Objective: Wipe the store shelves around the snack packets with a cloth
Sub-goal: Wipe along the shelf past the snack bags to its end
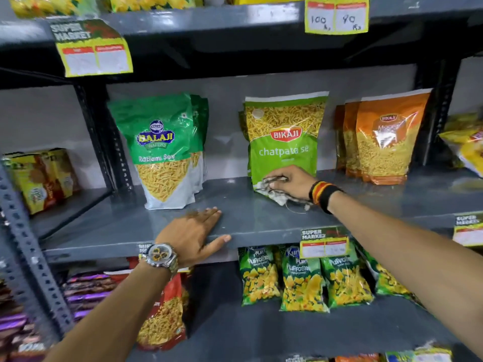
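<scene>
My right hand (292, 182) grips a crumpled grey-white cloth (277, 195) and presses it on the grey middle shelf (235, 205), right at the foot of the light-green Bikaji packet (283, 137). My left hand (194, 235) lies flat on the shelf's front edge, fingers spread, holding nothing. A dark-green Balaji packet (162, 150) stands upright to the left, with more behind it. Orange Bikaji packets (384, 142) stand to the right.
A black upright post (96, 137) borders the bay on the left and another (441, 108) on the right. Price tags (324, 242) hang from the shelf edges. Green puffcorn bags (303, 280) and a red packet (167, 314) fill the shelf below.
</scene>
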Tool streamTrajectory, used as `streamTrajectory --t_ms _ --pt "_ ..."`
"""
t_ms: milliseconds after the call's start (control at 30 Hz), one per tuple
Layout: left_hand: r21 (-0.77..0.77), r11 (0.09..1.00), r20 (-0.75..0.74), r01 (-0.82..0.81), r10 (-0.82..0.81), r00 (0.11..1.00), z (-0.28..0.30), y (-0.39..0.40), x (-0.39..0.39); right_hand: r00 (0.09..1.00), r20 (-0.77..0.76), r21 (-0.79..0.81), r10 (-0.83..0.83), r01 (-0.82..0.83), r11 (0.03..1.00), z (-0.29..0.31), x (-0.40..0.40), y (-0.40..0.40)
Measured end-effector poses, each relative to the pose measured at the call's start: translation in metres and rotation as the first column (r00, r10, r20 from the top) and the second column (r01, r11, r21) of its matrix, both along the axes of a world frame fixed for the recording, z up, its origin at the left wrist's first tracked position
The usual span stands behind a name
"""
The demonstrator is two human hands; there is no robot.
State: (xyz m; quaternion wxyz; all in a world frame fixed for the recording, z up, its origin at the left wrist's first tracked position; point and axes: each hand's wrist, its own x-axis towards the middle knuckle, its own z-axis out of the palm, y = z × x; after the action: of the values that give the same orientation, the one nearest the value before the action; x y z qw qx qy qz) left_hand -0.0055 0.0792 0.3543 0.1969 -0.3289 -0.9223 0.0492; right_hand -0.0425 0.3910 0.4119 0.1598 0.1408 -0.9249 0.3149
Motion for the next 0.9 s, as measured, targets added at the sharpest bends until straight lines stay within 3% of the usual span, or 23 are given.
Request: streamTrajectory --t_ms 133,300,533,667,767,900 --pt "-0.005 0.999 0.002 -0.033 0.033 0.999 -0.004 0.002 0.003 0.994 0.042 0.088 0.105 -0.108 0.99 -0.016 -0.011 -0.011" --pt "-0.012 0.999 0.03 -0.031 0.032 0.999 -0.004 0.002 0.002 0.983 0.097 0.066 0.158 -0.165 0.984 -0.021 -0.016 -0.011" --pt "-0.008 1.0 0.021 -0.024 0.024 0.999 -0.005 0.001 0.004 0.919 0.258 0.045 0.299 -0.32 0.946 -0.015 0.079 0.022" --pt "0.001 1.0 -0.004 -0.013 0.013 1.0 -0.003 0.001 0.006 0.984 0.129 0.009 0.121 -0.124 0.992 -0.003 0.051 0.044" --pt "-0.001 1.0 -0.012 -0.016 0.016 1.0 -0.003 0.001 0.008 0.992 0.126 -0.009 -0.024 0.025 1.0 -0.018 0.032 0.039" --pt "-0.01 1.0 0.001 -0.009 0.009 1.0 -0.001 -0.001 0.009 0.979 0.191 0.016 0.073 -0.077 0.997 -0.023 0.081 0.014"
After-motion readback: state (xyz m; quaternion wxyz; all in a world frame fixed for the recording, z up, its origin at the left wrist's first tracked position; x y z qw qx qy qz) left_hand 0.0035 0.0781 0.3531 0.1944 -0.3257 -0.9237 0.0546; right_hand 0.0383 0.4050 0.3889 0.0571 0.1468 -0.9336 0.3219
